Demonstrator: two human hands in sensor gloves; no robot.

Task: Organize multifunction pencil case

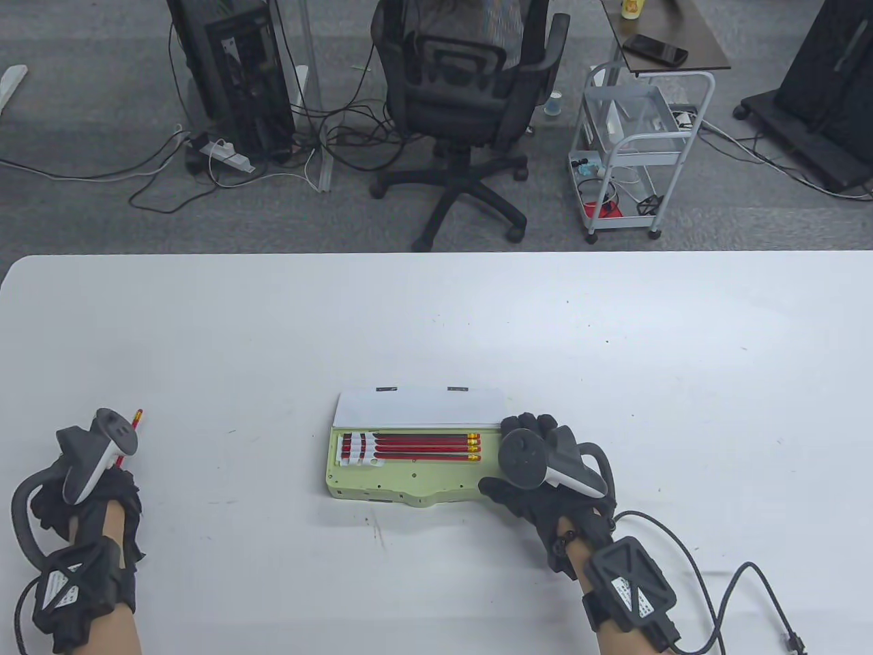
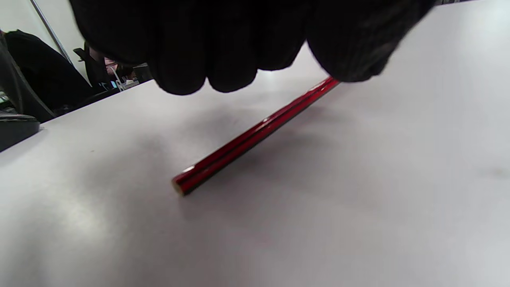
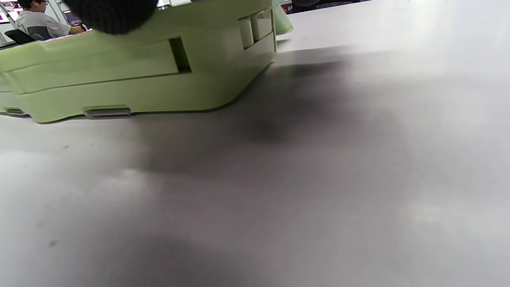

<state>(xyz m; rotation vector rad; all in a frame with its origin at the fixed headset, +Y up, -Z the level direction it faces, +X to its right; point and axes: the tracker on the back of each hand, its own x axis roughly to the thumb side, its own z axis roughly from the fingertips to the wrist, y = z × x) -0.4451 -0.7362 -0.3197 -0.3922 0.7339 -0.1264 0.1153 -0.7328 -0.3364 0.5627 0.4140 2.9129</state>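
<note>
- Case [image 1: 402, 477]: pale green, lid [image 1: 417, 406] swung open and back, sits near the table's [image 1: 436, 321] front edge, at the middle, between your two hands.
- Pencils [image 1: 416, 447]: red, four lie side by side lengthwise in the case's back compartment, eraser ends to the right, a white band [image 1: 359, 450] across their left ends.
- Loose pencil [image 2: 255, 135]: red, well to the left of the case. In the left wrist view its blunt end points at the camera and its far end runs up under your gloved fingers; its tip shows past the tracker in the table view.
- Left hand [image 1: 89, 491]: fingers curled down over the loose pencil and holding it at one end.
- Right hand [image 1: 539, 471]: rests against the case's right end, fingers [image 1: 528, 423] at the back corner, thumb at the front. How firmly it holds, you cannot tell.
- Beyond the table: chair [image 1: 457, 95], cart [image 1: 638, 150].
</note>
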